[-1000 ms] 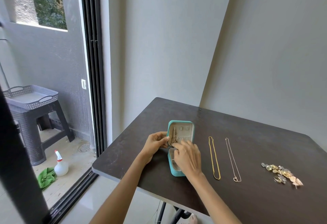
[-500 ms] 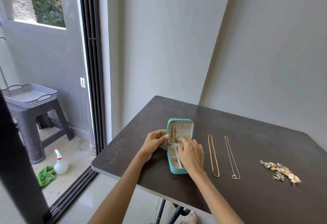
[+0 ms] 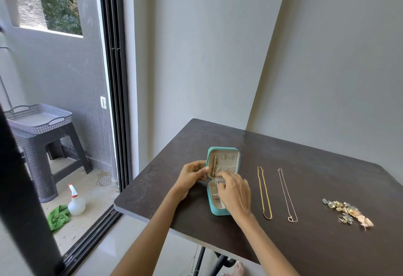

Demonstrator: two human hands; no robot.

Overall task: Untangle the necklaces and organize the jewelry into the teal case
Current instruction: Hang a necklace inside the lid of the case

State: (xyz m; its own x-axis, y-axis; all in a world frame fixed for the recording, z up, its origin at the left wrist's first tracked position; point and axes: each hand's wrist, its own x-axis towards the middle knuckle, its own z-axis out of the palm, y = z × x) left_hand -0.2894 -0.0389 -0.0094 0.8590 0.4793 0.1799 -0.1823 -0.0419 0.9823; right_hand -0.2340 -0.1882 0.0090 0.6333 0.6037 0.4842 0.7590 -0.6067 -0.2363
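Head view: the teal case (image 3: 218, 208) lies open near the table (image 3: 305, 155) edge, lid raised at 12 o'clock, a necklace (image 3: 214, 166) already hanging inside the lid. The step in hand looks like seating that chain, so pin the lid firmly and tuck the loose end into the pocket without snagging.

The left hand (image 3: 192, 176) grips the lid's 9 o'clock edge, fingers curled round it. The right hand (image 3: 234, 192) reaches over the tray, fingertips bent at the lid's pocket; whether they pinch anything I cannot tell.

At 3 o'clock lie a gold chain (image 3: 264, 192), a thin pendant chain (image 3: 286, 195) and, farther out, an earring pile (image 3: 346, 211).
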